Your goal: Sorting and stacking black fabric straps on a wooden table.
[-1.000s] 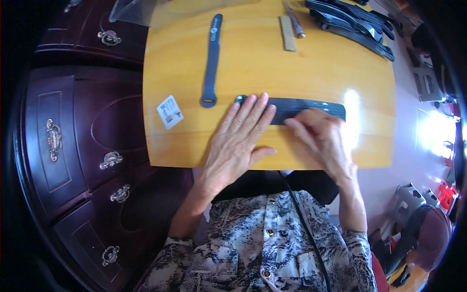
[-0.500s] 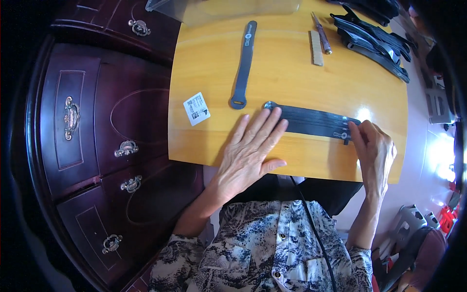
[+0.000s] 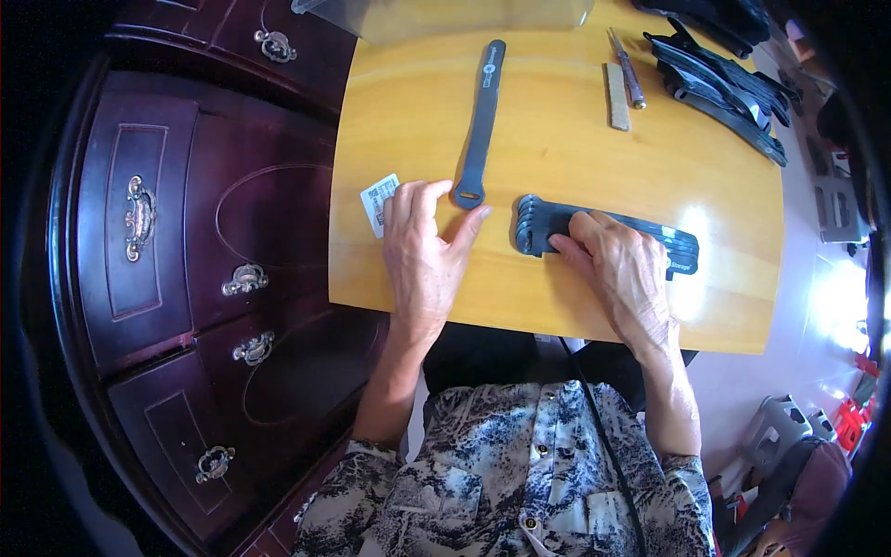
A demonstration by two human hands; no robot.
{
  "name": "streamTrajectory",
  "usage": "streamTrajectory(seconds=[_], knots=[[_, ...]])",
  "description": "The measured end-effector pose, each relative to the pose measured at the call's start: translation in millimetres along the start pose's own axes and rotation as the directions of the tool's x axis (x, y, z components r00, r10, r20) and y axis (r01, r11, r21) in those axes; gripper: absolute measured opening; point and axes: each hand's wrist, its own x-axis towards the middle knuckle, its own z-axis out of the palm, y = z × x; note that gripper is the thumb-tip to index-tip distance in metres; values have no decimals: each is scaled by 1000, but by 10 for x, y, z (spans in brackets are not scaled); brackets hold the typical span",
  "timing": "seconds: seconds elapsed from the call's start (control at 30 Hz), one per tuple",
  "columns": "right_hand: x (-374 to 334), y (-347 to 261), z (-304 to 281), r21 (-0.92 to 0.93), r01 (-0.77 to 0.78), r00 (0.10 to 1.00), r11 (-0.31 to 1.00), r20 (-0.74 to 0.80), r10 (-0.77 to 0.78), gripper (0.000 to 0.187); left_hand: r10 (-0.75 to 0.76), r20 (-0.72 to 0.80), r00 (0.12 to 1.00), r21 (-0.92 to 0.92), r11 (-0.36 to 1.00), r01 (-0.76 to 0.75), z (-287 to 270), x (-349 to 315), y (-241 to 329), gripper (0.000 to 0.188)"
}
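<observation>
A single dark grey strap (image 3: 480,121) with a slotted rounded end lies lengthwise on the table. My left hand (image 3: 422,246) is at that slotted end, thumb and forefinger apart on either side of it. To the right lies a fanned stack of the same kind of straps (image 3: 682,251), their looped ends together at the left. My right hand (image 3: 617,265) rests on this stack, fingers curled over it and thumb against its near edge, hiding its middle. Partly behind my left hand is a white printed label (image 3: 379,198).
The wooden table (image 3: 557,306) has a clear plastic bin (image 3: 445,14) at its far edge. A pointed tool (image 3: 628,70) and a tan strip (image 3: 617,97) lie beyond the stack. Bundled black straps (image 3: 724,88) are at the far right. Dark wooden drawers (image 3: 139,223) stand at the left.
My left hand has left the stack and moved left to the single strap's slotted end. My right hand has slid left from the stack's right end to its middle. The stack's looped ends now show.
</observation>
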Motion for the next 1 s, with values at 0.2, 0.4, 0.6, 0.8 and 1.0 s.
streamTrajectory(seconds=[0.2, 0.4, 0.6, 0.8, 1.0], knots=[[119, -305, -15, 135, 121, 993, 983, -16, -120, 22, -15, -41, 999, -28, 1000, 14, 10, -5, -1, 30], [229, -349, 214, 70, 198, 977, 978, 73, -203, 24, -121, -111, 986, -508, 860, 49, 51, 0, 12, 18], [351, -293, 165, 61, 91, 996, 994, -22, -90, 19, -317, 45, 947, -771, 592, 235, -74, -34, 136, 12], [341, -284, -76, 455, 110, 991, 884, -123, -60, 17, -376, 92, 922, -893, 379, 243, -133, -46, 221, 12], [239, -423, -11, 693, 227, 968, 684, -239, -79, 12, -347, 143, 927, -945, 231, 232, -199, -212, 294, 14]])
